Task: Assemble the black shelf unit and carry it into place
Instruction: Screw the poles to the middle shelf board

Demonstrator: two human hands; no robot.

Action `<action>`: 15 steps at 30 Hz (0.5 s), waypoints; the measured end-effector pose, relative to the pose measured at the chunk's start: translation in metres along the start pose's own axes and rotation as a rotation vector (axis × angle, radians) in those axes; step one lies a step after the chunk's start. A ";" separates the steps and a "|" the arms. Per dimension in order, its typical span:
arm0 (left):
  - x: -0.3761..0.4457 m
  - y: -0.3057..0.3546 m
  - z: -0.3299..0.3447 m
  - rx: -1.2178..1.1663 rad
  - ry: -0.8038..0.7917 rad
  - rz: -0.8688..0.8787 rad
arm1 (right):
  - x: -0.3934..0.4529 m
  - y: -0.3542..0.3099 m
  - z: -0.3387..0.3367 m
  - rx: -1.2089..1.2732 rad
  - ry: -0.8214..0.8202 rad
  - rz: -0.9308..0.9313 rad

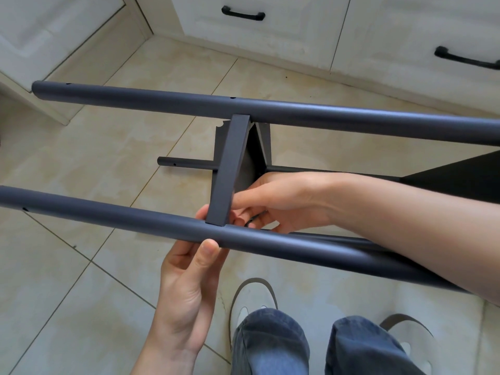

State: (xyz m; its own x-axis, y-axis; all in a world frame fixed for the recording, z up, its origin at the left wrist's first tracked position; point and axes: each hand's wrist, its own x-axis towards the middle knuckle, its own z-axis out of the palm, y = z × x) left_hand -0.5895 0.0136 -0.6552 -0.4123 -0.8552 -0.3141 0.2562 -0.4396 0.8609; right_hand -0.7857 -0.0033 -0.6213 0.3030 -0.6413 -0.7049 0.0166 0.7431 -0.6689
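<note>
Shelf: the black shelf frame (270,112) lay tipped on its side over the floor (81,266), held up in front of the person's knees, its far parts down near the cabinets (270,36).
Near tube: a round, matte tube (135,220) ran across the lower part of the view, with small holes drilled in it.
Far tube: a matching tube (162,100) ran alongside it, well apart.
Crossbar: a flat-sided bar (230,166) bridged the two tubes, its near end touching the near tube.
Left hand: the left hand (186,288) came up from below, thumb pressed on the tube's front and fingers (201,213) wrapped behind, right at the joint.
Right hand: the right hand (273,201) reached in from the right, fingers curled at the crossbar's near end; something small and dark showed under them, but I couldn't tell what, or whether it was gripped.
Step, I'd say: fixing the crossbar to the near tube.
Handling, my guess: stiff painted metal, hollow so fairly light, smooth and a bit slippery; the long frame would swing if taken at one end.
Where to hold: best on the tubes close to a joint, one hand each side.
Surroundings: glossy beige tiles, white cabinets with black handles (243,14).
</note>
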 end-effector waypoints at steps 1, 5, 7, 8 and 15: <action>0.000 0.000 0.000 0.000 -0.001 0.000 | -0.001 0.000 -0.001 0.016 -0.011 0.005; 0.001 0.000 0.001 -0.001 -0.022 0.009 | 0.001 -0.001 0.001 0.026 -0.026 -0.001; 0.000 0.000 0.000 -0.002 -0.009 0.010 | 0.003 -0.001 0.004 -0.031 0.015 -0.005; 0.000 0.000 0.000 -0.002 -0.003 0.009 | 0.003 -0.001 0.004 -0.050 0.029 -0.005; 0.000 0.000 0.002 -0.001 -0.002 0.026 | 0.000 0.001 -0.004 0.029 -0.021 -0.041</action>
State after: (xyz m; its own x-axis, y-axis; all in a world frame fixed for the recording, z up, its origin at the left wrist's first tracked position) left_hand -0.5915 0.0139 -0.6547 -0.4073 -0.8657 -0.2912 0.2678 -0.4180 0.8681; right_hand -0.7894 -0.0028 -0.6231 0.3214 -0.6675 -0.6717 0.0572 0.7217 -0.6898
